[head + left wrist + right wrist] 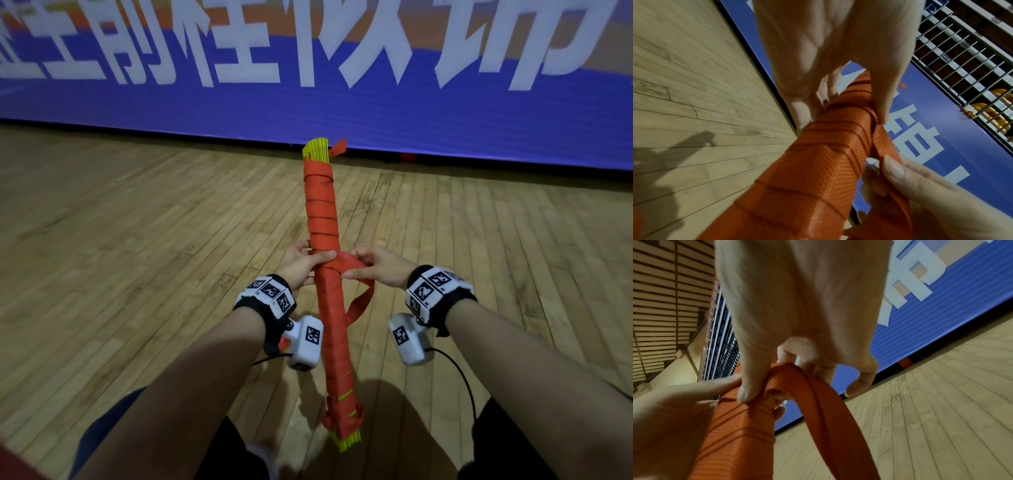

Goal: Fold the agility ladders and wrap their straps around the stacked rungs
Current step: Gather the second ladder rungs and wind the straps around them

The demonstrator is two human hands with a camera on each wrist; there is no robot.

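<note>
Left hand (pixel 301 265), centre of the head view, grips the bundle (pixel 325 240): thumb laid across the top of the wrap, fingers curled behind. Left wrist view confirms the grasp, with fingers (pixel 812 104) bent round the far side of the bundle (pixel 818 162).

Bundle position: centre of frame, running from bottom centre up toward the banner (pixel 445 113), held clear of the floor (pixel 120 240). Red strap (pixel 359 301) is wound in turns along nearly its full length. Yellow rungs (pixel 317 149) protrude at the upper end and again at the lower end.

Right hand (pixel 380 270), just right of the bundle, pinches the free strap between thumb and fingers, touching the wrap. Right wrist view shows the thumb (pixel 750 386) pressed on the strap (pixel 818 402) where it leaves the bundle (pixel 740 426). From this hand the strap hangs in a loop at lower right of the bundle.

Both wrists carry black bands with white marker blocks.
</note>
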